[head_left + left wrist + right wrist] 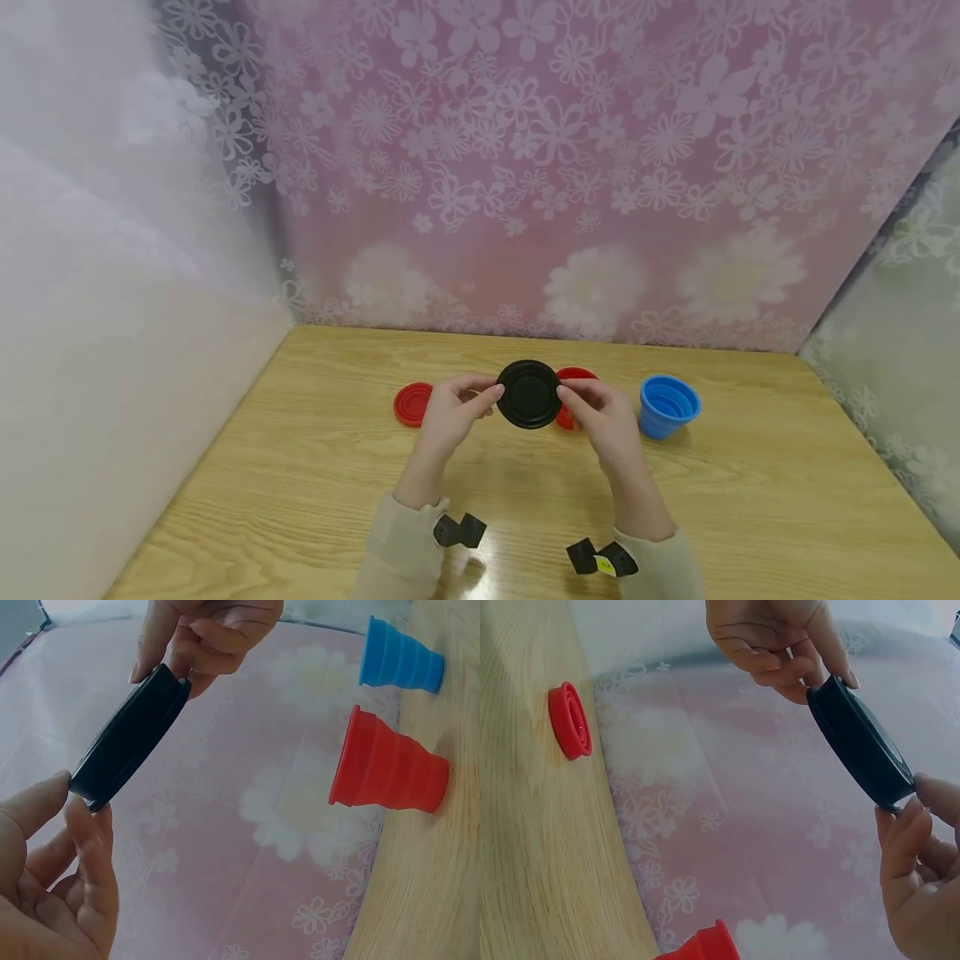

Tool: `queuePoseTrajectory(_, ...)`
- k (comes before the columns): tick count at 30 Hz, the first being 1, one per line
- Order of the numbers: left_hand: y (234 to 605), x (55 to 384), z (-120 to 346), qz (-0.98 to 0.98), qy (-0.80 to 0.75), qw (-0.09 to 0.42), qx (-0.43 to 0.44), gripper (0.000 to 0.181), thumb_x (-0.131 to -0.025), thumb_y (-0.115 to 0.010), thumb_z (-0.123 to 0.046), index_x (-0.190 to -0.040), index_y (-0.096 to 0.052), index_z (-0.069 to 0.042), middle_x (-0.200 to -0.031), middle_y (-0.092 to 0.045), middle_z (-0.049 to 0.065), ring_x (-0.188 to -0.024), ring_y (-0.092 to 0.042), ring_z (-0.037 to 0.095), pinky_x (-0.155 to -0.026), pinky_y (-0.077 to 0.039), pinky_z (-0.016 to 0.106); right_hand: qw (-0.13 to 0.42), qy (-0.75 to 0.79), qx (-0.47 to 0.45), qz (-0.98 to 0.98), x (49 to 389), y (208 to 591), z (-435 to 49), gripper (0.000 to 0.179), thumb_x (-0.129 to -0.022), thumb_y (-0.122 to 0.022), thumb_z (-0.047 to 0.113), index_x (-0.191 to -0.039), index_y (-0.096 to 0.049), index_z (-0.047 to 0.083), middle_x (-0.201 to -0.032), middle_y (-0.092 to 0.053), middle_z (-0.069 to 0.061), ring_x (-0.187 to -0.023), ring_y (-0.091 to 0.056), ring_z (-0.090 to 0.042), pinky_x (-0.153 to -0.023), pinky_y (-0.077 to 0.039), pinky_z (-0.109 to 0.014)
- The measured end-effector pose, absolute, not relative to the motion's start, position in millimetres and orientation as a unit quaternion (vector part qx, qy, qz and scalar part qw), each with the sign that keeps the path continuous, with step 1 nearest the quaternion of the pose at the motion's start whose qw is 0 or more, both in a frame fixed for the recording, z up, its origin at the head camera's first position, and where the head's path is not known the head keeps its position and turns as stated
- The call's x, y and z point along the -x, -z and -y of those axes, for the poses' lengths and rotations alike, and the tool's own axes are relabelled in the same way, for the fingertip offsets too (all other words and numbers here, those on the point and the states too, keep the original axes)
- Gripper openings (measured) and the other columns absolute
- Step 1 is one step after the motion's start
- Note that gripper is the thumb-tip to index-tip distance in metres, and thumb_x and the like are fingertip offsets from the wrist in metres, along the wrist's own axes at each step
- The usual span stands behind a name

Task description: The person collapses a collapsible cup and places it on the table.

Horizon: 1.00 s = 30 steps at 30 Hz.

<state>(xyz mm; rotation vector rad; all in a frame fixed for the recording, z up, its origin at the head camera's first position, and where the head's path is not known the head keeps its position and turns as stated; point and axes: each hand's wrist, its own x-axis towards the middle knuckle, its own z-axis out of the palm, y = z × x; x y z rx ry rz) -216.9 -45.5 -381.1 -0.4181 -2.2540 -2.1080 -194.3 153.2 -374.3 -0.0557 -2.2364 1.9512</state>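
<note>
A black collapsed folding cup (529,394) is held up over the table between both hands, its ringed round face toward the head view. My left hand (453,408) pinches its left edge with thumb and fingers. On the opposite edge, my right hand (606,417) grips it the same way. Seen edge-on in the left wrist view, the black cup (131,739) is a flat thick disc with a wider rim. Behind the right hand stands an expanded red folding cup (390,765), partly hidden in the head view.
An expanded blue folding cup (667,406) stands upright on the wooden table (300,500), right of the right hand. A flattened red folding cup (570,721) lies beyond the left hand. Flowered pink cloth (525,167) hangs behind the table, with pale cloth at both sides.
</note>
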Motion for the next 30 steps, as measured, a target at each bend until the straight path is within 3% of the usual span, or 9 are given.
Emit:
queuePoseTrajectory(5,384,217,46,0.702,0.701,-0.005,0.124,0.028,-0.080,-0.067,-0.016,-0.100,-0.065,0.003,-0.091,-0.062,0.012,-0.061,-0.062,0.020,-0.064,-0.052,0.030,0.076,-0.674,0.030,0.734,193,373,-152,0.028,-0.083,-0.062,0.010,-0.104,-0.059,-0.007,-0.078,-0.058,-0.006,-0.057,-0.055,-0.012,-0.056,-0.049,-0.022)
queuePoseTrajectory(11,382,217,46,0.685,0.718,-0.009,0.122,0.029,-0.079,-0.067,-0.014,-0.102,-0.064,0.004,-0.092,-0.061,0.013,-0.064,-0.063,0.017,-0.066,-0.052,0.031,0.064,-0.699,0.024,0.712,192,371,-151,0.029,-0.083,-0.060,0.005,-0.108,-0.056,-0.009,-0.077,-0.061,-0.008,-0.063,-0.063,-0.018,-0.064,-0.051,-0.024)
queuePoseTrajectory(17,381,216,45,0.659,0.741,-0.012,0.128,0.028,-0.079,-0.066,-0.006,-0.102,-0.062,0.008,-0.094,-0.060,0.015,-0.067,-0.064,0.018,-0.072,-0.050,0.037,0.071,-0.710,0.022,0.701,191,371,-152,0.029,-0.084,-0.058,0.003,-0.109,-0.055,-0.011,-0.078,-0.061,-0.009,-0.066,-0.064,-0.018,-0.066,-0.051,-0.024)
queuePoseTrajectory(24,393,223,49,0.650,0.737,0.016,0.185,0.033,-0.079,-0.067,-0.021,-0.101,-0.064,0.003,-0.094,-0.062,0.014,-0.071,-0.064,0.020,-0.068,-0.051,0.033,0.089,-0.718,0.021,0.690,192,371,-151,0.029,-0.084,-0.059,0.006,-0.106,-0.056,-0.013,-0.083,-0.062,-0.010,-0.065,-0.064,-0.017,-0.065,-0.051,-0.025)
queuePoseTrajectory(30,383,218,46,0.666,0.731,0.016,0.147,0.027,-0.083,-0.062,-0.013,-0.099,-0.063,0.008,-0.097,-0.062,0.017,-0.074,-0.064,0.022,-0.070,-0.051,0.034,0.099,-0.724,0.030,0.682,192,372,-151,0.029,-0.083,-0.060,0.006,-0.103,-0.057,-0.015,-0.077,-0.061,-0.007,-0.065,-0.064,-0.017,-0.065,-0.051,-0.026)
